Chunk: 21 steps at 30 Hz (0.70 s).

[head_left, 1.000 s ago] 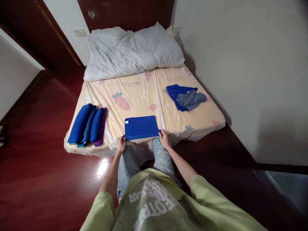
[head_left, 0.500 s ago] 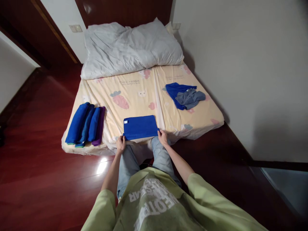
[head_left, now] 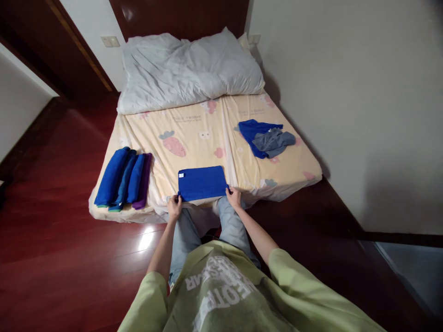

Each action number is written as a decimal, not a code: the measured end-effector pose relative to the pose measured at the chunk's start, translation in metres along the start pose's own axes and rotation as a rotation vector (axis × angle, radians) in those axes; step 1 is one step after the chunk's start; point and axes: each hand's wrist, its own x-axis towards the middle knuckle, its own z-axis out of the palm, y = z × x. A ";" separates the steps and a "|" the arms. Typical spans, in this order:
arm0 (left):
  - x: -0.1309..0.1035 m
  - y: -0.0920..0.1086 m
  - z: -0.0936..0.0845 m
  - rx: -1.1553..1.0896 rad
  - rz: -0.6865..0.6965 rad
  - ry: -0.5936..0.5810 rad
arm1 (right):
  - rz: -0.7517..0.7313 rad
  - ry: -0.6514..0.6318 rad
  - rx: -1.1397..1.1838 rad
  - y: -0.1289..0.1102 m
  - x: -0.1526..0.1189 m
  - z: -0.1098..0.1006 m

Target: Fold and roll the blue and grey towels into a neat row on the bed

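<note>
A blue cloth (head_left: 202, 183) lies flat as a rectangle at the front edge of the bed (head_left: 204, 154), with a small white tag at its upper left corner. My left hand (head_left: 175, 207) pinches its near left corner. At the near right corner, my right hand (head_left: 234, 198) grips the cloth between thumb and fingers. Several rolled or folded cloths, blue ones (head_left: 112, 177) and a purple one (head_left: 142, 182), lie side by side on the left of the bed. On the right are a crumpled blue cloth (head_left: 249, 131) and a grey one (head_left: 274, 142) partly over it.
A grey-white quilt (head_left: 190, 69) is heaped across the head of the bed, against the dark headboard (head_left: 183, 18). A pale wall (head_left: 346, 115) runs along the right side. Dark red floor (head_left: 62, 230) shows at the left.
Both hands have shifted very slightly inward at the near corners, and those corners look a little more tucked. The other cloths have not moved.
</note>
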 end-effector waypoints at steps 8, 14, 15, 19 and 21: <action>0.000 0.008 -0.002 0.078 0.023 0.014 | 0.027 0.018 -0.047 -0.004 0.000 0.002; 0.008 0.012 -0.007 0.176 0.154 0.056 | -0.032 0.075 -0.097 -0.009 0.003 0.002; 0.009 0.013 -0.008 0.195 0.212 0.027 | -0.085 0.080 -0.109 -0.011 0.003 0.000; 0.012 0.012 -0.009 0.198 0.426 -0.132 | -0.355 -0.045 -0.182 -0.017 0.000 -0.008; 0.011 0.009 -0.009 0.185 0.451 -0.155 | -0.437 -0.142 -0.202 -0.019 -0.002 -0.011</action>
